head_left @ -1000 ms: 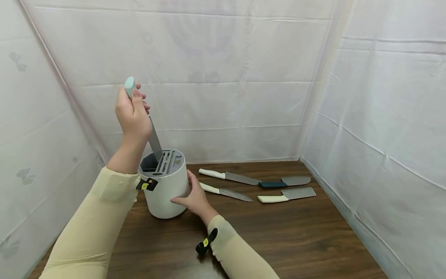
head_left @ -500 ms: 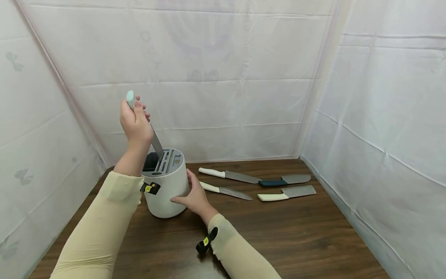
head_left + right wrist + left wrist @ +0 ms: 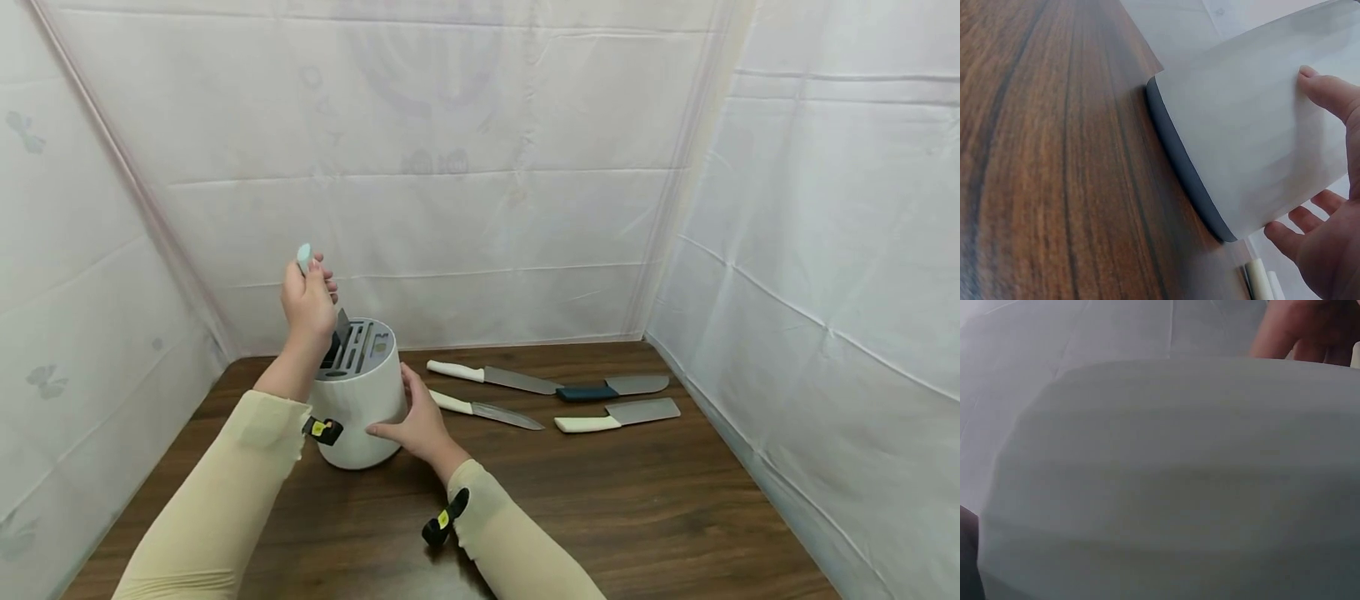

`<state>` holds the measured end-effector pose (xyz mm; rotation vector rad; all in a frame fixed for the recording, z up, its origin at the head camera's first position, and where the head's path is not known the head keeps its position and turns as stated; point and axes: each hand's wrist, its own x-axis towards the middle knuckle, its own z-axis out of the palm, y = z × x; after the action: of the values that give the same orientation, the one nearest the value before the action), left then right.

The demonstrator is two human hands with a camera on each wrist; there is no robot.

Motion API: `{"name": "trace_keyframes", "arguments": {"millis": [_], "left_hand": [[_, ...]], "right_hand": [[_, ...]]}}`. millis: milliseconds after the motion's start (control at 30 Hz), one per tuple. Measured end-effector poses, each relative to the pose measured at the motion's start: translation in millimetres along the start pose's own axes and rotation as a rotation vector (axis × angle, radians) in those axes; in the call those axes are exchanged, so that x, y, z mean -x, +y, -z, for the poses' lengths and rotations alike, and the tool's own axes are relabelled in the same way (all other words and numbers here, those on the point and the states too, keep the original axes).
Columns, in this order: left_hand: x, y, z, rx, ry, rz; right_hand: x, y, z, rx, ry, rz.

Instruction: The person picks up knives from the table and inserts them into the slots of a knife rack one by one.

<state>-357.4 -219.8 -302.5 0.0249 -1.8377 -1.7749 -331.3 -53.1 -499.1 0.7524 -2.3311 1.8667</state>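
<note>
- The brown desk [image 3: 600, 517] is below both grips.
- The white knife block [image 3: 360, 425] stands upright, just left of the right grip and below the left one; it looks rigid, smooth, maybe slippery, so its side needs a broad hold.
- Four loose knives [image 3: 517, 381] lie to the right of the right grip.
- The mint-handled knife [image 3: 303, 254] points down from the left grip into the block's top; probably it is stiff, light and sharp, so the handle is the safe place.
- The right grip [image 3: 416, 421] spreads wide around the block's side, same as before.
- The left grip [image 3: 309, 304] closes around the handle, lower than half a second ago; less blade shows.
</note>
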Motion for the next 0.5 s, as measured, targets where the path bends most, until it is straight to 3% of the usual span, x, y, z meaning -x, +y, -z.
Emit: {"name": "trace_keyframes", "arguments": {"millis": [233,500], "left_hand": [[4.1,-11.8,-1.5,-0.036,-0.036,0.036],[9.8,-12.7,-3.0,-0.058,-0.081,0.050]], "right_hand": [[0.2,-0.4,1.7,0.010,0.003,-0.010],[1.6,-2.4,1.3,0.020,0.009,-0.022]]}}
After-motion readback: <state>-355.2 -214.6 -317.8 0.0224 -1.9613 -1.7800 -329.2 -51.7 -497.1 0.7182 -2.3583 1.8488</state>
